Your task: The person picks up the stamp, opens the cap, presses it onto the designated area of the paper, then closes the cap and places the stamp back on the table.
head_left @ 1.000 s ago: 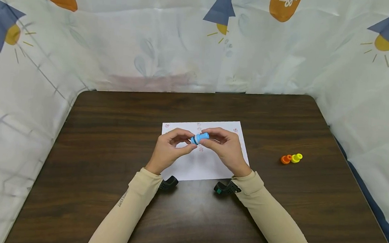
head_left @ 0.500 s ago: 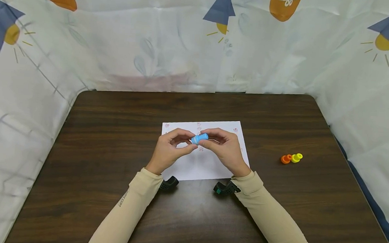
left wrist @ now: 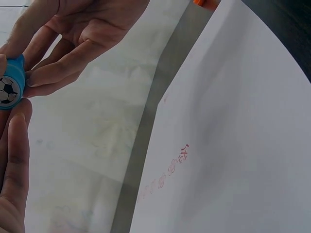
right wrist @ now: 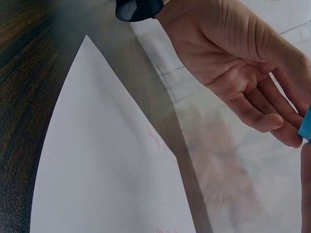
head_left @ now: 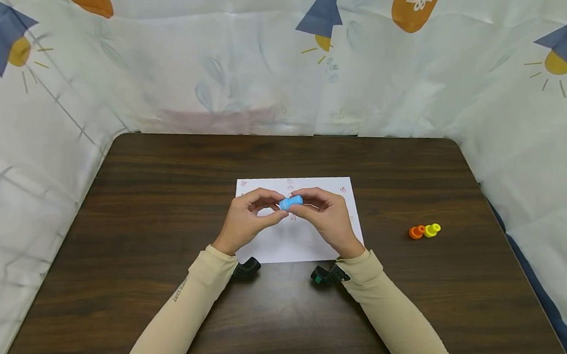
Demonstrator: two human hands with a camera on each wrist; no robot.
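White cloth printed with blue and orange shapes [head_left: 172, 70] hangs around a dark wood-grain table [head_left: 164, 190], on which a white paper [head_left: 293, 243] with small red marks lies. In the head view, a small blue cylinder [head_left: 290, 202] is held in front of the paper's upper part. Its long axis runs mostly sideways, tilted slightly, with the right end a little farther from the person. The left wrist view shows a round football picture [left wrist: 8, 91] on the end facing that camera. The left hand [head_left: 247, 217] pinches the cylinder's left end between thumb and fingers; the right hand [head_left: 327, 216] pinches its right end. Well to the right, an orange piece [head_left: 415, 232] and a yellow piece [head_left: 432, 229] sit side by side.
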